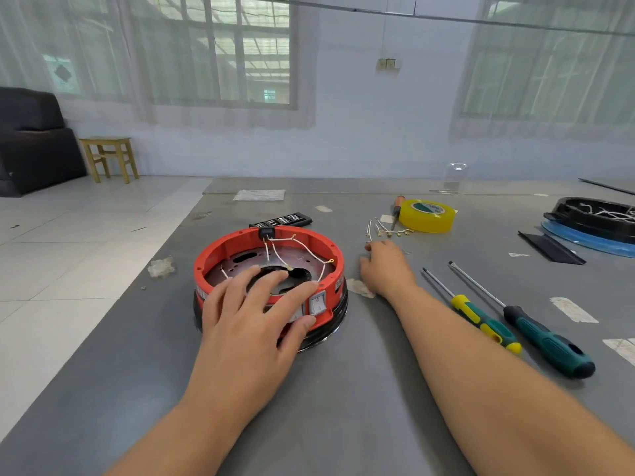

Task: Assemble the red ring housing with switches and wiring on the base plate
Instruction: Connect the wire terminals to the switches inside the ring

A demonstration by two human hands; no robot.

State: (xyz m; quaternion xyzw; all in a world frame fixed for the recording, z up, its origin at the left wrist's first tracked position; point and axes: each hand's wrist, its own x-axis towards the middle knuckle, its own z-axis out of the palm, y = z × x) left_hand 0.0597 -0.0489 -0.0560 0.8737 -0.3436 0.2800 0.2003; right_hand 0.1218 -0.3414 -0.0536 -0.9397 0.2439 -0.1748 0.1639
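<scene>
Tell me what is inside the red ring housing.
Inside the red ring housing are white wires and a metal plate with holes. The left hand covers the near part.

Soft, even daylight comes through the curtained windows [213, 49] at the back, leaving the room bright with a cool, bluish cast. Shadows on the table [343, 389] are faint and diffuse, with no harsh glare. The wide lens bends straight lines towards the edges, and the far background looks slightly soft.
</scene>
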